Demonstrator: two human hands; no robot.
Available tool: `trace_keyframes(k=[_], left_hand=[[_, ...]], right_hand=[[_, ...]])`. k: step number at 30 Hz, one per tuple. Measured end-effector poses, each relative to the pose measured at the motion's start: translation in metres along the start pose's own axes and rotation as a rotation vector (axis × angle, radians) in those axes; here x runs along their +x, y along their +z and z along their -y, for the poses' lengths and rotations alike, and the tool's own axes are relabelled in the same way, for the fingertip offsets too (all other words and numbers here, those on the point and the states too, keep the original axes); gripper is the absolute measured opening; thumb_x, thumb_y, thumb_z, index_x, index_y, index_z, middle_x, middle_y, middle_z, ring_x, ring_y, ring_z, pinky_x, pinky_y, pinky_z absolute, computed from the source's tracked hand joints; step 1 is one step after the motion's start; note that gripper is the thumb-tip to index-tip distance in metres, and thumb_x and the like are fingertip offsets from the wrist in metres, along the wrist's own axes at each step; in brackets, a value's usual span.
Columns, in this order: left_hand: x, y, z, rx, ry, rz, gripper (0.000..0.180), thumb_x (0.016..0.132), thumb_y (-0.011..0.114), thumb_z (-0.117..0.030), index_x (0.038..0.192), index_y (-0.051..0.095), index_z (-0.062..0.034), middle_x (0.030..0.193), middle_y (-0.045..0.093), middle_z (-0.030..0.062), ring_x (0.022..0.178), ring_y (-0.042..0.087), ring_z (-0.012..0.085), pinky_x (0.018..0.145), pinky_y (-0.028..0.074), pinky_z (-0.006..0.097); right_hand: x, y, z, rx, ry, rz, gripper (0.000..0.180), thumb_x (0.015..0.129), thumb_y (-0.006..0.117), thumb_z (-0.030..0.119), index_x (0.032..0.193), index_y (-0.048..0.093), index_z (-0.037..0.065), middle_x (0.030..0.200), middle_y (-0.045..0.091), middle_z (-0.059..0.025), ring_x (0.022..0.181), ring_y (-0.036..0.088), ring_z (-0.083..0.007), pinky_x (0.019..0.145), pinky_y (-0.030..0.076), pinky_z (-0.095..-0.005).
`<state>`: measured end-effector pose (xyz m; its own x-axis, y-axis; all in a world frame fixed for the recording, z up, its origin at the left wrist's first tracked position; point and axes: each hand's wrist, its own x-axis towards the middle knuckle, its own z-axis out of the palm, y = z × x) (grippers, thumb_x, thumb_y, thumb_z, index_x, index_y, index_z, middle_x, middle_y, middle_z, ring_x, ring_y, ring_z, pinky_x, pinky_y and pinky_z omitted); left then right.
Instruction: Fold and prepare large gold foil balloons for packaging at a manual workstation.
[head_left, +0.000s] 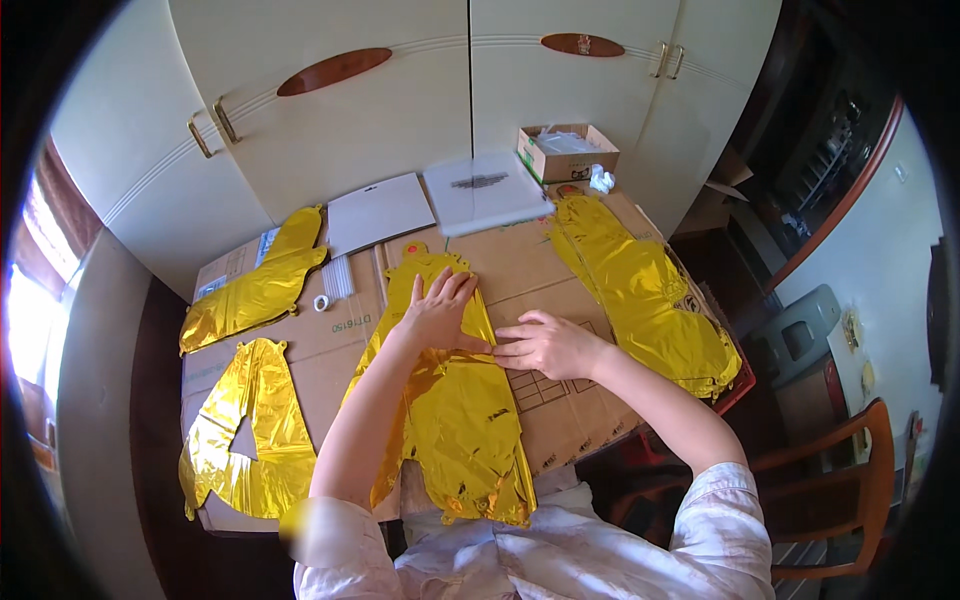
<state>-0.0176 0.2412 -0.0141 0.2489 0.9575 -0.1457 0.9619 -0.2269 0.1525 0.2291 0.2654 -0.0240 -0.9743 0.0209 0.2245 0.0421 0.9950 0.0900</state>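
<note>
A flat, uninflated gold foil balloon (455,425) lies in front of me, its near end hanging at the table's edge by my lap. My left hand (438,312) rests on its upper part, palm down with fingers spread. At the balloon's right edge is my right hand (548,347), its fingers stretched leftward onto the foil's rim, close to the left thumb. Whether the right fingertips pinch the foil is hard to see. Other flat gold foil balloons lie around: an A-shaped balloon (270,425) at near left, a curved balloon (262,290) at far left and a large balloon (640,285) at right.
Cardboard (335,375) covers the table. At the back lie a white board (380,212) and a clear plastic sleeve (480,205). A small open carton (568,160) stands beside crumpled tissue (602,179). A roll of tape (321,302) sits near white straws (338,276). A wooden chair (870,480) is at right.
</note>
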Motion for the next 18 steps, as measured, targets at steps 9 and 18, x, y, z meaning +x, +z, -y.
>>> trace_keyframes(k=[9, 18], left_hand=[[0.002, 0.007, 0.004, 0.055, 0.023, -0.035, 0.125, 0.06, 0.067, -0.081, 0.152, 0.023, -0.0071, 0.157, 0.026, 0.0097, 0.148, 0.015, 0.0309, 0.116, 0.013, 0.062], [0.001, 0.005, 0.005, 0.047, 0.026, -0.025, 0.124, 0.061, 0.067, -0.079, 0.152, 0.023, -0.0073, 0.157, 0.025, 0.0099, 0.148, 0.014, 0.0304, 0.117, 0.011, 0.062]], right_hand=[[-0.017, -0.008, 0.02, 0.066, -0.078, -0.019, 0.036, 0.082, 0.06, 0.014, 0.116, 0.07, 0.021, 0.125, 0.065, 0.0065, 0.126, 0.053, -0.0126, 0.108, 0.036, -0.0407], [-0.025, -0.015, 0.035, 0.105, -0.124, -0.013, 0.033, 0.084, 0.058, 0.015, 0.113, 0.07, 0.023, 0.123, 0.066, 0.0064, 0.123, 0.055, -0.012, 0.11, 0.034, -0.0413]])
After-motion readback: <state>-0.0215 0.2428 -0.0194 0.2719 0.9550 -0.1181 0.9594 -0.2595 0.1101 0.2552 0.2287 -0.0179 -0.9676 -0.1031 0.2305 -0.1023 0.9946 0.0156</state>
